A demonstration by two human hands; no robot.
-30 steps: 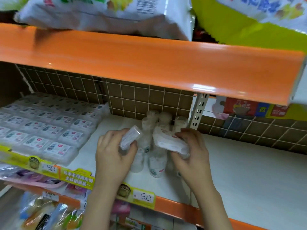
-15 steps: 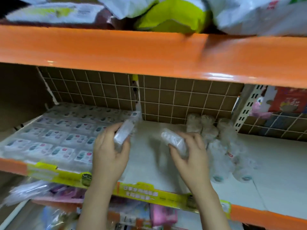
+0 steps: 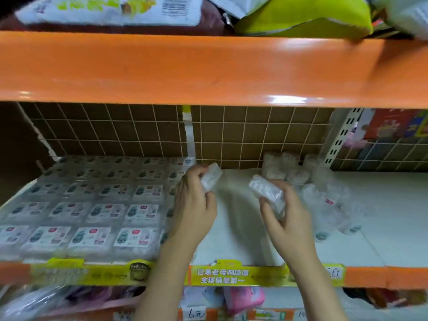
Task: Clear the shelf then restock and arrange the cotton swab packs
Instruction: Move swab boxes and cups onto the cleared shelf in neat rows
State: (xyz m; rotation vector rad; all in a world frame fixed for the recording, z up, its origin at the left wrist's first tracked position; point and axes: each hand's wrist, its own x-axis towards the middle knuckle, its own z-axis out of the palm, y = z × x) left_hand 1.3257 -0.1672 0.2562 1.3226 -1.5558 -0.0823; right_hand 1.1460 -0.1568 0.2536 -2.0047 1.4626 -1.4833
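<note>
My left hand (image 3: 193, 205) grips a small clear cotton swab pack (image 3: 212, 178) over the white shelf (image 3: 243, 228), just right of the laid-out rows. My right hand (image 3: 286, 218) holds a second clear swab pack (image 3: 266, 194) a little to the right, above the bare middle of the shelf. Several flat labelled swab packs (image 3: 92, 205) lie in neat rows covering the shelf's left part. A loose cluster of clear round swab tubs (image 3: 322, 193) stands and lies to the right of my right hand, by the back grid.
An orange shelf beam (image 3: 208, 70) runs overhead with bagged goods on top. A wire grid back panel (image 3: 231, 135) closes the rear. A slotted upright (image 3: 340, 137) stands at the right. Yellow price strips (image 3: 231, 275) line the front edge. More goods sit on the shelf below (image 3: 240, 300).
Both hands carried their packs leftward away from the tub cluster toward the rows of flat packs, and my view swung left with them. Both grips are unchanged.
</note>
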